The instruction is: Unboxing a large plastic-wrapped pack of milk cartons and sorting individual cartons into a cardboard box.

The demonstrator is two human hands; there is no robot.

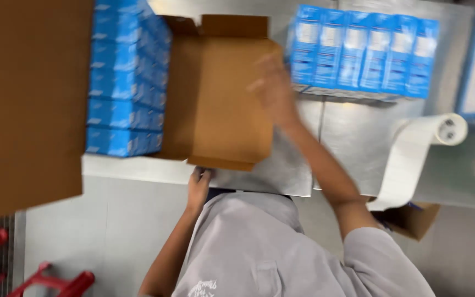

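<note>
My left hand [198, 184] grips the near bottom edge of the open cardboard box [221, 99], fingers curled under the flap at the table [353, 137] rim. The box lies on its side on the metal table, opening toward me, just above that hand. My right hand [275, 88] is raised over the box's right edge, blurred; fingers look loosely spread, pinching nothing that I can tell. A row of blue cartons [364, 52] stands just beside its fingertips, to the right. A stack of blue cartons [126, 82] sits left of the box. A white paper roll [419, 148] lies far right.
</note>
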